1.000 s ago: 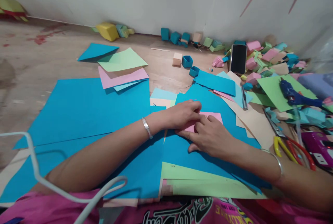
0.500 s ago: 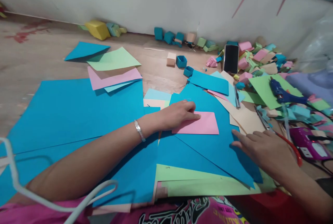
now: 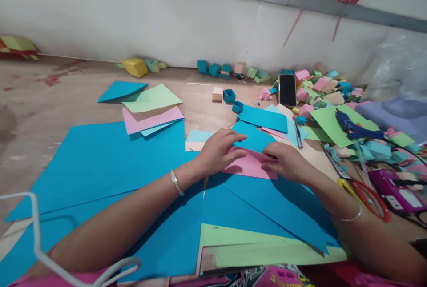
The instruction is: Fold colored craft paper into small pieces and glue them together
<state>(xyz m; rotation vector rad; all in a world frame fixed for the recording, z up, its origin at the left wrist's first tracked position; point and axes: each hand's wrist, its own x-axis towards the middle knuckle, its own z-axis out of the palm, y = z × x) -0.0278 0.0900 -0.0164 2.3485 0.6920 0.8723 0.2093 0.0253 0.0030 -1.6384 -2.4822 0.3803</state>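
A folded pink paper (image 3: 248,165) lies on large blue sheets (image 3: 230,198) in front of me. My right hand (image 3: 288,160) pinches its right end between thumb and fingers, and the upper layer looks slightly raised there. Over the paper's left part is my left hand (image 3: 222,149), fingers spread, with the thumb and a fingertip close to the paper. Just beyond the hands rests a folded blue paper strip (image 3: 263,118). Pale green sheets (image 3: 260,251) stick out under the blue ones at the near edge.
Scissors (image 3: 363,193), a blue glue gun (image 3: 356,127) and a purple device (image 3: 395,191) are on the right. A phone (image 3: 287,90) leans by a pile of small paper boxes. Folded coloured papers (image 3: 153,120) lie back left. A white cable (image 3: 36,233) crosses the near left.
My right hand has moved left from the blue sheet onto the pink paper and gripped its right end. My left hand has lifted from pressing it, fingers spreading. The view has tilted up.
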